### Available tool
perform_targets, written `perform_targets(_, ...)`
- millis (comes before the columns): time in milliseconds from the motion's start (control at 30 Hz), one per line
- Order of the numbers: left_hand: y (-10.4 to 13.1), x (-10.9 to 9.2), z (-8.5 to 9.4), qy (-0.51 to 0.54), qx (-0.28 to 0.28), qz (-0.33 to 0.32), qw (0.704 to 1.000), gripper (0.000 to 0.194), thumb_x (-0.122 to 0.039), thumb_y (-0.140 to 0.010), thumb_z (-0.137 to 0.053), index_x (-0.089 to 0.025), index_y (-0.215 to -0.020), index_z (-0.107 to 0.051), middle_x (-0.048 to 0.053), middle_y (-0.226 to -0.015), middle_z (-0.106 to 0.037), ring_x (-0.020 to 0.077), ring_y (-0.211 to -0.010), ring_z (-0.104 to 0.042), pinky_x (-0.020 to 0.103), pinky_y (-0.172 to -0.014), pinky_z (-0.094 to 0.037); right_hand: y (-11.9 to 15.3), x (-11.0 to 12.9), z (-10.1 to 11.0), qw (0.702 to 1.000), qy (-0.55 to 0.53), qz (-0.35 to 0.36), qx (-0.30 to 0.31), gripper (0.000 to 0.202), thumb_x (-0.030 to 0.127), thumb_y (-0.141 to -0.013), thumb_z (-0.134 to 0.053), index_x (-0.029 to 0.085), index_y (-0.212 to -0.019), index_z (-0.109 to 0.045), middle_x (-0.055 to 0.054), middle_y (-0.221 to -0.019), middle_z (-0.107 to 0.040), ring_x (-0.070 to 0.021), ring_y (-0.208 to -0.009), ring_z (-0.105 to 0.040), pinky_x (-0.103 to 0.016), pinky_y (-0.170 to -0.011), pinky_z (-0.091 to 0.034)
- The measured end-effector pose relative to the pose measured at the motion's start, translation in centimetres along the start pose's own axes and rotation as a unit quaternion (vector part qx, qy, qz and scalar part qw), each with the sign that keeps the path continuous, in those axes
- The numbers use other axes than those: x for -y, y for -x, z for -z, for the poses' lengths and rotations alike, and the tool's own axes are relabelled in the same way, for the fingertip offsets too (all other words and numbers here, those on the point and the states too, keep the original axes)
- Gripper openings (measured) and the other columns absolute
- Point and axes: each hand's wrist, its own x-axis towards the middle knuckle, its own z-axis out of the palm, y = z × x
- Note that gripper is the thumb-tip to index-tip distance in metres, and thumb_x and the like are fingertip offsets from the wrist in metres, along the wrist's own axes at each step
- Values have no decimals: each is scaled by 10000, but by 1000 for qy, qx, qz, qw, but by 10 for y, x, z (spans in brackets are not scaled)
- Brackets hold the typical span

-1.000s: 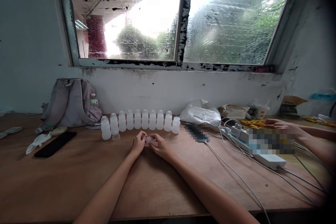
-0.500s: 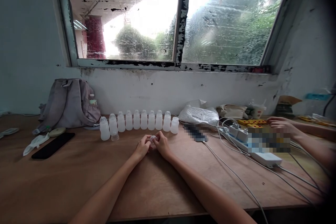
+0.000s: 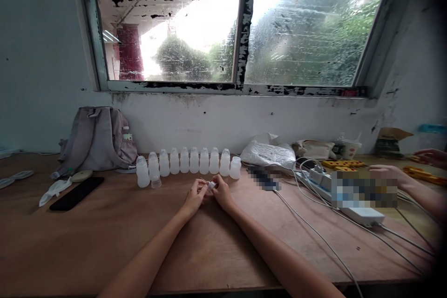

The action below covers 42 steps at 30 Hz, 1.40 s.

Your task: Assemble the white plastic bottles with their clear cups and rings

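My left hand (image 3: pixel 195 197) and my right hand (image 3: pixel 222 192) meet over the wooden table, both closed on one small translucent bottle ring (image 3: pixel 211 186). Fingers cover part of the ring, so its finer detail cannot be made out. Just behind my hands stands a row of several frosted baby bottles (image 3: pixel 184 162), upright, most with clear domed covers. The bottle at the right end (image 3: pixel 235 169) is shorter and has no domed cover on it. A small clear cap (image 3: pixel 156 183) rests in front of the left part of the row.
A grey backpack (image 3: pixel 99 137), a black phone (image 3: pixel 77 193) and a white crumpled wrapper (image 3: pixel 56 191) lie left. To the right are a silver padded bag (image 3: pixel 268 151), a charging phone (image 3: pixel 261 178) and a white power strip (image 3: pixel 361 213) with cables. A co-worker's hand (image 3: pixel 387 177) is beyond.
The ring has been turned between my fingers, its side now facing more toward me. My view has shifted slightly left. The co-worker's hands at the right have moved apart.
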Motion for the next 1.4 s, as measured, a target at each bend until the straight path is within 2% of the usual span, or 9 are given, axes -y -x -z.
perform_targets(133,-6,3,4,80,-49,57,994,414,-394,-701,-554,-155,-1019,-441,47,-768,-579,105,-596,-561,152,-407,-397,4,5,-1,999,-12,16,25,81,203,-678,-441,200,-758,-435,15,-650,-511,-115,-535,-469,-217,-511,-376)
perform_targets(233,-9,8,10,63,-12,31,997,374,-412,-671,-580,-136,-921,-540,39,-719,-568,100,-576,-536,155,-404,-387,4,4,-4,997,14,50,56,74,200,-688,-454,202,-762,-449,19,-643,-513,-116,-559,-477,-219,-532,-382)
perform_targets(333,-12,12,16,53,-50,16,997,332,-435,-673,-560,-136,-815,-587,33,-697,-561,104,-579,-525,158,-401,-376,-4,-8,-1,995,52,66,53,90,224,-684,-490,196,-768,-471,-4,-704,-525,-132,-614,-491,-246,-583,-402)
perform_targets(533,-20,17,30,76,-135,38,987,422,-502,-664,-523,-137,-873,-563,25,-721,-542,93,-581,-500,162,-414,-378,-27,-61,36,978,99,-70,-169,370,313,-660,-524,149,-980,-435,-127,-1006,-473,-241,-943,-460,-353,-755,-397)
perform_targets(633,-21,19,35,86,-146,49,984,460,-528,-640,-532,-134,-875,-561,24,-715,-538,93,-581,-495,163,-414,-375,-34,-85,55,967,97,-168,-168,521,388,-604,-573,112,-1017,-417,-167,-1061,-461,-271,-997,-452,-353,-792,-379)
perform_targets(767,-22,20,36,90,-152,53,983,469,-533,-627,-543,-134,-873,-562,30,-726,-539,95,-583,-492,162,-405,-368,-43,-96,60,968,93,-189,-134,542,421,-542,-621,106,-956,-469,-163,-984,-529,-289,-984,-476,-352,-808,-356)
perform_targets(933,-23,20,37,95,-160,58,981,465,-532,-621,-545,-136,-863,-563,29,-727,-537,93,-575,-494,163,-403,-367,-45,-93,58,966,77,-206,-139,482,409,-501,-641,138,-876,-506,-138,-900,-577,-285,-892,-525,-346,-753,-380)
perform_targets(1167,-24,20,36,121,-176,80,974,422,-500,-645,-547,-141,-866,-543,34,-779,-541,75,-548,-510,170,-406,-388,-38,-66,63,962,20,-193,-193,490,483,-646,-486,160,-1014,-465,-80,-901,-576,-207,-763,-553,-292,-634,-420)
perform_targets(1400,-26,20,42,148,-205,111,961,387,-468,-696,-519,-142,-903,-494,37,-811,-529,58,-507,-511,195,-426,-422,-32,-8,38,982,-174,-60,-47,447,451,-643,-559,188,-988,-454,-18,-799,-537,-140,-630,-513,-221,-452,-421)
